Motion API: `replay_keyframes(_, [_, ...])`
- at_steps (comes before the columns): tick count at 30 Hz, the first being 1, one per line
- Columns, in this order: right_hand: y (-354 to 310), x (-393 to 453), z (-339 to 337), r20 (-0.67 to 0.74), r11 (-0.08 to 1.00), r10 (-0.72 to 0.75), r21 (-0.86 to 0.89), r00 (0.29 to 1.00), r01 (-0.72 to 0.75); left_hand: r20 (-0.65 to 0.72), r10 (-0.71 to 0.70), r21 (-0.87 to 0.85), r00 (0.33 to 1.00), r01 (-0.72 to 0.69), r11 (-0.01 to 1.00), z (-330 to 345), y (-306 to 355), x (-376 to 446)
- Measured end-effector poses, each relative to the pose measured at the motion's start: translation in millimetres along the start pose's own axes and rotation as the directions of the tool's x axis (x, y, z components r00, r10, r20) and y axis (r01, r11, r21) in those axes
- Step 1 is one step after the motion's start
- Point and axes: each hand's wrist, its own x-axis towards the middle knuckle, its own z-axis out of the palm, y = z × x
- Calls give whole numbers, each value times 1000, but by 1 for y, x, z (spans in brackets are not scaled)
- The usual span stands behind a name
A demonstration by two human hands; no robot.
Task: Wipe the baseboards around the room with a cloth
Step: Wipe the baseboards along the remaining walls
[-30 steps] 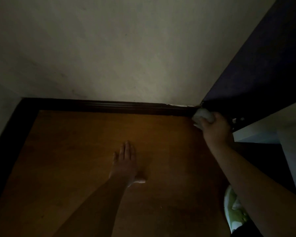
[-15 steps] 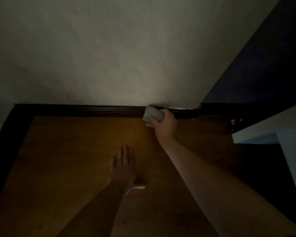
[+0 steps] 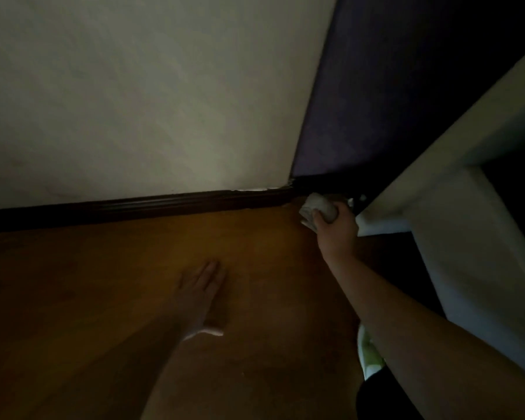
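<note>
We kept our left hand (image 3: 201, 294) flat on the floor (image 3: 103, 283), palm down, its fingers straight and together and pointing away from us, the thumb spread off to the right. The left forearm ran up to it from the bottom edge of the view, bare. Our right arm reached forward and to the right, nearly straight, with the wrist in line. The right hand (image 3: 335, 230) showed its back to us, its fingers and thumb curled tight round a cloth (image 3: 317, 207), and it sat well ahead of the left
</note>
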Motion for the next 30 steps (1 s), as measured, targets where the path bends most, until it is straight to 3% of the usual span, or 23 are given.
replay_keyframes(3, [11,1,-3,-23,998,37,59,999,-35,-27,42,-18,999,-42,999,-2,39,16])
replay_keyframes(7, [12,11,-3,-36,998,22,59,999,-20,-41,-85,-110,996,80,991,0,85,34])
replay_keyframes(10, [4,24,-1,-26,999,-26,43,999,27,-32,-152,-110,988,148,983,0,91,39])
replay_keyframes(22, [-14,44,19,-75,986,-64,-161,995,51,-9,-143,-96,990,142,985,-5,94,40])
replay_keyframes(30, [-9,28,17,133,969,-220,-82,966,232,-5,-138,-87,990,137,987,-6,93,38])
